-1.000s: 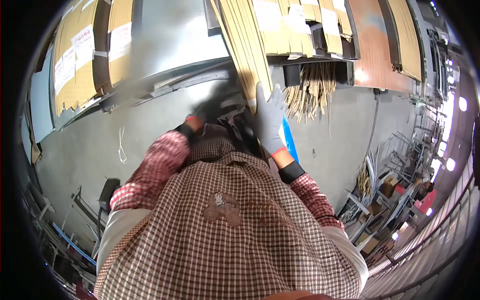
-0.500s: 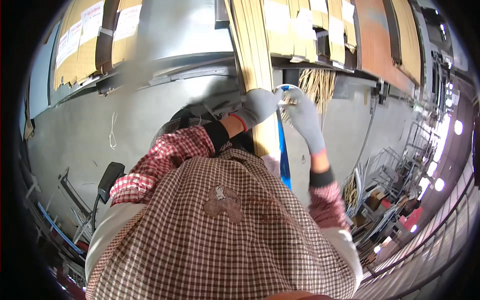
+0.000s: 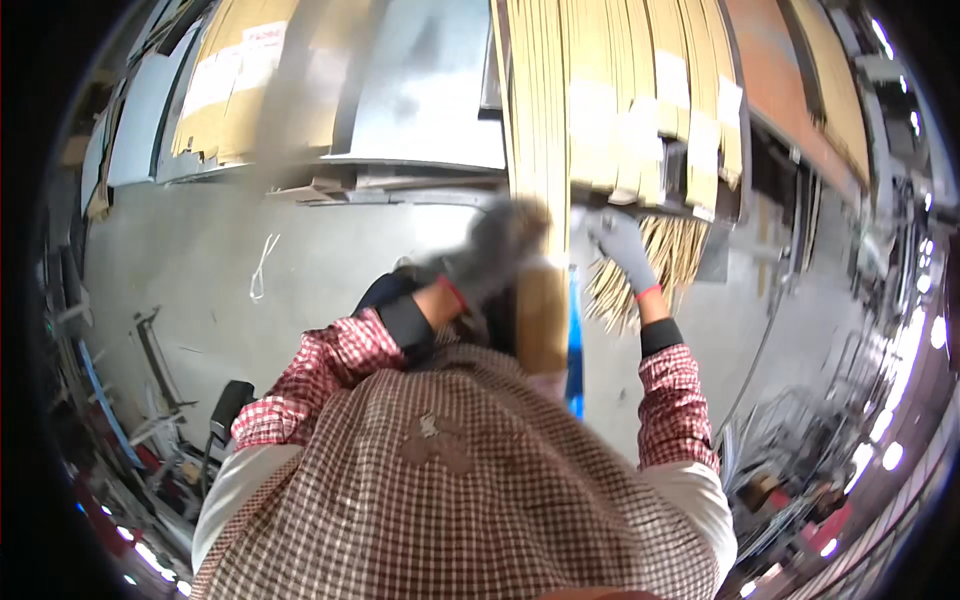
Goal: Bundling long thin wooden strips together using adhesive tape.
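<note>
While the long bundle of tan strips stands nearly upright against the rack, steady it from both sides. The left hand, gloved and blurred, rests against the bundle's lower part; whether its grip is closed cannot be told. The right hand reaches the bundle's right edge, fingers curled, hold unclear. Judged advice: keep the strips aligned with the blue bar below.

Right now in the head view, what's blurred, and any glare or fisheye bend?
Head view: the left hand is motion-smeared, its outline lost; the right hand is sharper, up against the stacked tan boards. Bright lamps blow out along the right rim. Board edges and the grey floor bow toward the rim, with black vignette corners.
</note>
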`<state>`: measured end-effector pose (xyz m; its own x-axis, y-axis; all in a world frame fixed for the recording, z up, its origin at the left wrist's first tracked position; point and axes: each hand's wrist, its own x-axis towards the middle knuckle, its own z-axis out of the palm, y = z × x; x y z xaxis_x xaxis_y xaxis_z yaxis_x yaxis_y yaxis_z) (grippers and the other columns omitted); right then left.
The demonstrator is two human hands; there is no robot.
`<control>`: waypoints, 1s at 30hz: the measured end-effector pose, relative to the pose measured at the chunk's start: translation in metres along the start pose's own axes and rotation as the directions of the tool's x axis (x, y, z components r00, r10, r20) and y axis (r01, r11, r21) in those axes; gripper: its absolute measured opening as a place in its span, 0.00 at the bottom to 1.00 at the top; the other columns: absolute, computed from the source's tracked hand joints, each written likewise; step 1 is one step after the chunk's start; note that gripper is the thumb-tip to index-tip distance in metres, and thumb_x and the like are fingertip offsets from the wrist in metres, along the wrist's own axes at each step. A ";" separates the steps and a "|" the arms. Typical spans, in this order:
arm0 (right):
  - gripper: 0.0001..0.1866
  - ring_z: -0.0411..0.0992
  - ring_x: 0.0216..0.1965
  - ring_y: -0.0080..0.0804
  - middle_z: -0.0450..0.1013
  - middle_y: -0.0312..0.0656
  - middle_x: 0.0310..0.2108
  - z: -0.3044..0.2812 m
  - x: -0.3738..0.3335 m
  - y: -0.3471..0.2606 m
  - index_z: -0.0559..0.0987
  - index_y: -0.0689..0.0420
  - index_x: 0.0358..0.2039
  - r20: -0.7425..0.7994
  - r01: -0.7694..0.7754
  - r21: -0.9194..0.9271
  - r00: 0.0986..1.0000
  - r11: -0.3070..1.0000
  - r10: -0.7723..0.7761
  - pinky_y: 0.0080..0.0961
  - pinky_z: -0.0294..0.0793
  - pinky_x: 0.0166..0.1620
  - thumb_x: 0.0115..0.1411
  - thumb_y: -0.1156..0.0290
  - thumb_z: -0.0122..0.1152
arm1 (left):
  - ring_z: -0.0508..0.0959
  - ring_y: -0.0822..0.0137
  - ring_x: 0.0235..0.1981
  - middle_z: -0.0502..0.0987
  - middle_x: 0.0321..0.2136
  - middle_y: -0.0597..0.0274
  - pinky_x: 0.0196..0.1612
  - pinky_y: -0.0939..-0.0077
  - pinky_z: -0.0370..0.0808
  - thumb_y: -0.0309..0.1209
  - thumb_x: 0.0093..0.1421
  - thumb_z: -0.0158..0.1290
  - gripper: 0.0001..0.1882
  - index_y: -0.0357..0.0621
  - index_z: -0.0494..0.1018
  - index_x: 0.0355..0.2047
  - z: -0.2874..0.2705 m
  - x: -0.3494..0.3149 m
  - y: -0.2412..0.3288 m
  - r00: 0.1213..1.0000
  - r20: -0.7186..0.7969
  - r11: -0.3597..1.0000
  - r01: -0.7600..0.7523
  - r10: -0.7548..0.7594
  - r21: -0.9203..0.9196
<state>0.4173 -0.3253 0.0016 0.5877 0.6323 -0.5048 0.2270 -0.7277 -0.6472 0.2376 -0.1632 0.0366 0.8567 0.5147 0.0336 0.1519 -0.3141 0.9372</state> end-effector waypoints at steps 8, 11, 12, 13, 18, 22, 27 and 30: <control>0.23 0.73 0.41 0.58 0.75 0.60 0.38 0.027 -0.111 -0.047 0.76 0.64 0.45 0.311 0.141 -0.350 0.950 0.926 -0.027 0.45 0.71 0.45 0.64 0.55 0.52 | 0.77 0.52 0.39 0.76 0.34 0.48 0.45 0.61 0.74 0.49 0.64 0.48 0.25 0.36 0.68 0.46 0.041 -0.054 -0.070 0.957 0.271 0.973 0.039 -0.102 0.229; 0.21 0.73 0.42 0.58 0.75 0.59 0.39 0.051 -0.117 -0.008 0.76 0.63 0.45 -0.197 0.204 -0.052 0.958 0.978 -0.210 0.45 0.71 0.45 0.64 0.56 0.53 | 0.73 0.45 0.49 0.70 0.47 0.42 0.49 0.59 0.72 0.50 0.61 0.51 0.33 0.36 0.61 0.56 0.011 -0.045 -0.018 0.862 0.415 0.925 0.141 -0.290 0.353; 0.20 0.73 0.43 0.58 0.74 0.58 0.40 0.046 -0.111 -0.025 0.74 0.62 0.46 -0.226 0.205 -0.053 0.951 0.977 -0.212 0.45 0.71 0.46 0.64 0.58 0.53 | 0.71 0.42 0.52 0.68 0.52 0.40 0.51 0.58 0.72 0.50 0.61 0.52 0.36 0.36 0.58 0.59 0.008 -0.053 -0.014 0.819 0.442 0.898 0.187 -0.367 0.399; 0.20 0.73 0.43 0.57 0.74 0.58 0.40 0.053 -0.105 -0.028 0.74 0.62 0.47 -0.190 0.235 -0.036 0.953 0.971 -0.237 0.44 0.71 0.45 0.64 0.58 0.52 | 0.70 0.42 0.54 0.64 0.54 0.38 0.51 0.58 0.72 0.49 0.60 0.54 0.39 0.36 0.53 0.61 0.010 -0.051 -0.032 0.933 0.338 0.964 0.036 -0.127 0.264; 0.18 0.73 0.42 0.55 0.74 0.57 0.39 0.077 -0.093 -0.022 0.74 0.60 0.47 -0.246 0.307 -0.228 0.900 0.924 -0.360 0.42 0.72 0.44 0.65 0.59 0.50 | 0.69 0.40 0.53 0.59 0.56 0.36 0.51 0.55 0.73 0.46 0.58 0.58 0.41 0.37 0.49 0.61 0.025 -0.050 -0.037 0.986 0.079 0.947 -0.163 0.146 0.279; 0.13 0.73 0.39 0.54 0.74 0.54 0.36 0.086 -0.091 -0.022 0.74 0.58 0.41 -0.307 0.097 -0.133 0.942 0.986 -0.134 0.41 0.72 0.41 0.67 0.62 0.46 | 0.74 0.59 0.50 0.67 0.52 0.50 0.46 0.67 0.76 0.49 0.56 0.61 0.44 0.37 0.51 0.60 0.016 -0.027 -0.053 0.887 0.408 0.730 0.424 -0.216 -0.536; 0.16 0.73 0.36 0.54 0.75 0.53 0.33 0.082 -0.086 -0.027 0.74 0.57 0.37 -0.358 0.200 -0.063 0.910 0.978 -0.209 0.44 0.72 0.38 0.68 0.59 0.45 | 0.74 0.69 0.44 0.72 0.44 0.56 0.44 0.73 0.74 0.36 0.62 0.56 0.29 0.37 0.56 0.57 0.038 -0.049 -0.053 0.925 0.231 0.934 0.336 -0.302 -0.123; 0.17 0.73 0.36 0.55 0.74 0.54 0.32 0.082 -0.090 -0.036 0.75 0.57 0.38 -0.367 0.114 -0.074 0.921 0.991 -0.133 0.44 0.71 0.38 0.68 0.57 0.43 | 0.74 0.69 0.42 0.72 0.44 0.56 0.42 0.74 0.75 0.36 0.60 0.58 0.31 0.36 0.56 0.57 0.035 -0.046 -0.063 0.985 0.136 0.993 -0.104 0.110 -0.047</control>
<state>0.2927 -0.3344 0.0236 0.7959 0.5813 -0.1689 0.3490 -0.6687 -0.6566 0.2058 -0.1944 -0.0364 0.9271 0.3642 0.0888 0.0386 -0.3283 0.9438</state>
